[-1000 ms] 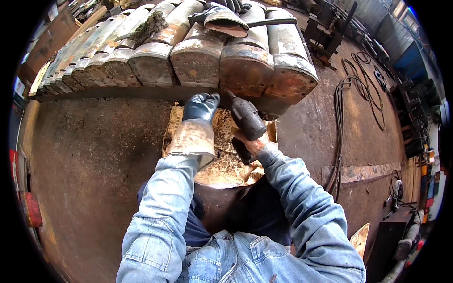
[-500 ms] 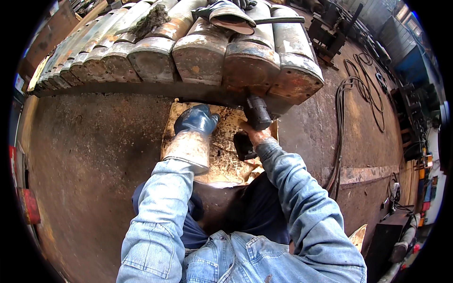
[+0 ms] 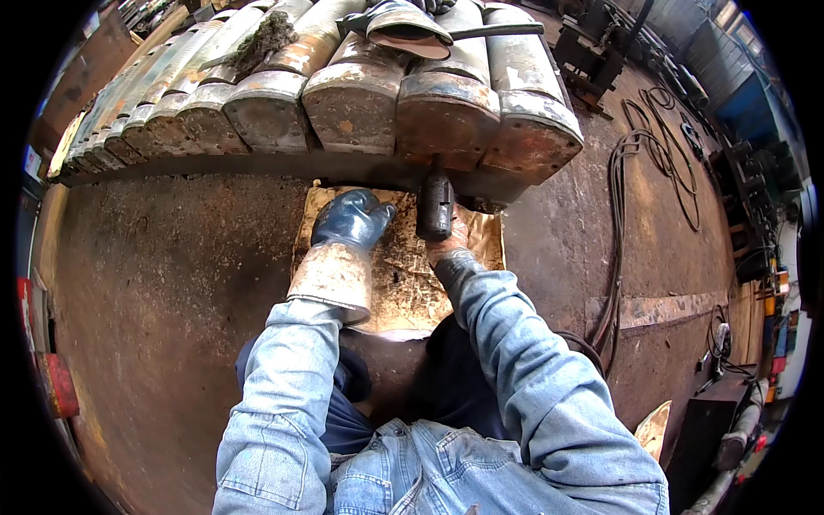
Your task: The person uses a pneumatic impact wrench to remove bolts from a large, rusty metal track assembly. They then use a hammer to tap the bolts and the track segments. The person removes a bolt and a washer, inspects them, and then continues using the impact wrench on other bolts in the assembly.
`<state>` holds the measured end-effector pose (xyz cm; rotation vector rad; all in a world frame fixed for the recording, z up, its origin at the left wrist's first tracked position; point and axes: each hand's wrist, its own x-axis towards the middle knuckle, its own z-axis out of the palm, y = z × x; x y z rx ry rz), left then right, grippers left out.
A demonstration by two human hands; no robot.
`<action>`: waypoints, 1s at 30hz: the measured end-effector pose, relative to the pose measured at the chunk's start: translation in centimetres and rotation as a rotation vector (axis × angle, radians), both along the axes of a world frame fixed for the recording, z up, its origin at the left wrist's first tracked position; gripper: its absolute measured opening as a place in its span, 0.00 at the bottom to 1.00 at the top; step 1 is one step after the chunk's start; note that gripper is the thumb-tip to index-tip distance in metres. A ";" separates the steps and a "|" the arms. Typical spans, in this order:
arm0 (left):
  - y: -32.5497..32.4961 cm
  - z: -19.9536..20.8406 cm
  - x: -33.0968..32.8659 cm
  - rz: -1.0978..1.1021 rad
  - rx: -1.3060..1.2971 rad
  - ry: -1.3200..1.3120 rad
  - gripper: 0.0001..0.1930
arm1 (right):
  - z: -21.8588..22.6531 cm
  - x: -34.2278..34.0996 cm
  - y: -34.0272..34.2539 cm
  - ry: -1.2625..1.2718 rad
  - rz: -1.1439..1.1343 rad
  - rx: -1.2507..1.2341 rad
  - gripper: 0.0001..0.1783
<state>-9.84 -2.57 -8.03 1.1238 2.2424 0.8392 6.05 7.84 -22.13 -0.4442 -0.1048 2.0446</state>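
Since half a second ago the right hand (image 3: pixel 448 243) has pushed its dark tool (image 3: pixel 434 206) forward, so its tip now meets the rusty end of a metal cylinder (image 3: pixel 446 116) in the row stacked ahead — the fingers are wrapped tight around the tool's body. The left hand (image 3: pixel 352 220), in a blue glove, has drawn slightly back and rests loosely curled, holding nothing, on the stained cardboard sheet (image 3: pixel 403 279) lying on the floor just below the cylinders.

grimy concrete floor (image 3: pixel 154 283) — cables (image 3: pixel 639 172) trailing right
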 end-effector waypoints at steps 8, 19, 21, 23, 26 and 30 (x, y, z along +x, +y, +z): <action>-0.1 -1.7 -1.0 0.006 0.100 -0.102 0.12 | 0.8 -0.1 -0.1 -0.128 -0.012 -0.020 0.13; 1.1 -2.8 -1.0 0.064 0.097 -0.176 0.13 | -0.6 3.9 2.7 -0.685 0.012 0.358 0.15; 1.8 -3.8 -1.1 0.098 0.162 -0.253 0.13 | -1.6 5.1 3.5 -1.241 -0.099 0.801 0.15; 3.2 -7.2 -2.3 0.160 0.222 -0.361 0.17 | -1.7 6.7 4.1 -1.580 -0.036 1.056 0.15; 3.6 -12.1 -5.9 0.253 0.303 -0.669 0.23 | 2.1 5.7 2.1 -1.814 0.164 1.359 0.19; 3.7 -0.7 0.5 0.196 0.035 -0.862 0.29 | 5.1 8.4 1.6 -1.616 0.265 1.391 0.26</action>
